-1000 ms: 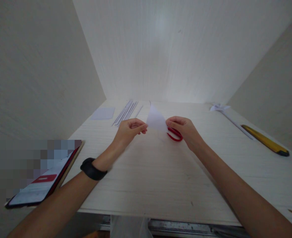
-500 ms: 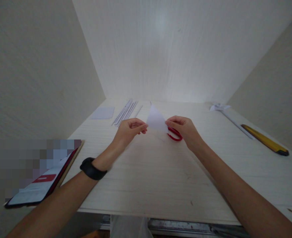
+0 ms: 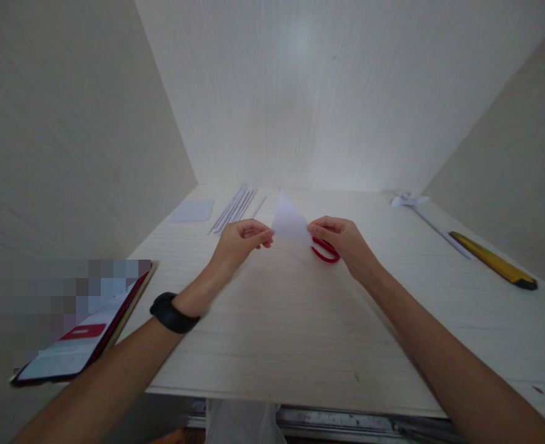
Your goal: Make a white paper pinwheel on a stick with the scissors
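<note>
A small white piece of paper (image 3: 291, 221), roughly triangular with its tip pointing away from me, is held up between my two hands. My left hand (image 3: 248, 237) pinches its left corner between thumb and fingertips. Its right corner is in a pinch of my right hand (image 3: 334, 231). Red handles of what look like scissors (image 3: 326, 255) show just below and behind my right hand; the rest of them is hidden by the hand and paper. A black band (image 3: 174, 313) is around my left wrist.
Several thin white paper strips (image 3: 235, 209) lie at the back left beside a white paper rectangle (image 3: 192, 210). At the right are a paper pinwheel on a stick (image 3: 439, 229) and a yellow box cutter (image 3: 493, 261). A tablet-like device (image 3: 68, 351) stands at the left. Walls enclose the tabletop (image 3: 272, 333).
The paper has shifted very slightly between my hands. Both hands keep their pinch, and nothing else has visibly moved.
</note>
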A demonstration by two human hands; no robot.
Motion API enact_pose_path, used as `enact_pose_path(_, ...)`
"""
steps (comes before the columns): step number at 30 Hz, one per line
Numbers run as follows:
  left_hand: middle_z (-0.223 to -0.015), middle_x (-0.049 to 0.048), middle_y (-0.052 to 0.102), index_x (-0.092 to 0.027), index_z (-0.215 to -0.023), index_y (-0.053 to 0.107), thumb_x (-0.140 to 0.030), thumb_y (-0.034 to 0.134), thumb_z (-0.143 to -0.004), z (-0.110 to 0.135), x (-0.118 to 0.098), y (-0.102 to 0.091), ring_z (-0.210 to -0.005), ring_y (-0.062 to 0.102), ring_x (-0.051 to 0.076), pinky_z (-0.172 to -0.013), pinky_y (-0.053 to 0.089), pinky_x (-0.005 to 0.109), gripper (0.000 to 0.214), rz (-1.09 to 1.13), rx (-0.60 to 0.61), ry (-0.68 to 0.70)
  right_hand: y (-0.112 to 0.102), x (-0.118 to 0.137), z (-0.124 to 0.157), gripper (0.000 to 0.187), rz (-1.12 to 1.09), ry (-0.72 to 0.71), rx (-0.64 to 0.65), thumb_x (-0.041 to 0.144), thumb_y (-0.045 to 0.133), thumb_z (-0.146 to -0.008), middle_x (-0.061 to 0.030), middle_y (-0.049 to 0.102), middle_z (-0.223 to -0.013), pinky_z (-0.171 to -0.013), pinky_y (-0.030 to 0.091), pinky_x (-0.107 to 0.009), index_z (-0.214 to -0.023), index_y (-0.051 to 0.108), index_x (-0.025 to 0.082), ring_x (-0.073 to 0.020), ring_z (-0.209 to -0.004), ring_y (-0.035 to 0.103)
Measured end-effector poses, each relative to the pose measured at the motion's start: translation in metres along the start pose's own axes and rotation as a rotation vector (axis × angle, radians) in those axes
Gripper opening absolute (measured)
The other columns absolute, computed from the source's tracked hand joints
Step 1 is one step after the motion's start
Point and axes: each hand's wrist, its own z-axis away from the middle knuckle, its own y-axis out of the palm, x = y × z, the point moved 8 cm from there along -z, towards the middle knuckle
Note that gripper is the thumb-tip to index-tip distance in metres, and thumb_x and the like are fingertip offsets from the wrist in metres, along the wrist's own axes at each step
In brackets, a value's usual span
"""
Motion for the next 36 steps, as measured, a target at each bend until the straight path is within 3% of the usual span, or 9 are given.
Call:
enact_pose_path(15,-0.062,0.0015,0.067,-0.016,-0.069,0.067,-0.031,0.072,-0.070,0.0004,0.0002,0.0009,-0.059,0.061,0.012,-0.059,0.045,0.024,0.016,0.045,-0.003,-0.015,-0.0014,-0.0054,-0.0029,0.023,-0.021,0.032,-0.040,0.037,0.075,-0.059,0.0013,0.062,-0.060,-0.057,0.038,-0.027,-0.066,0.068,0.017,-0.0095,-0.055,0.048)
enact_pose_path(36,-0.062,0.0010,0.067,-0.016,-0.069,0.068,-0.031,0.072,-0.070,-0.0018,0.0020,-0.0013,-0.058,0.060,0.011,-0.057,0.043,0.023,0.016,0.054,-0.009,0.001,-0.0013,-0.0075,-0.0033,0.023,0.003,0.059,-0.022,0.036,0.076,-0.058,-0.0007,0.065,-0.066,-0.062,0.040,-0.027,-0.068,0.069,0.016,-0.0102,-0.060,0.052)
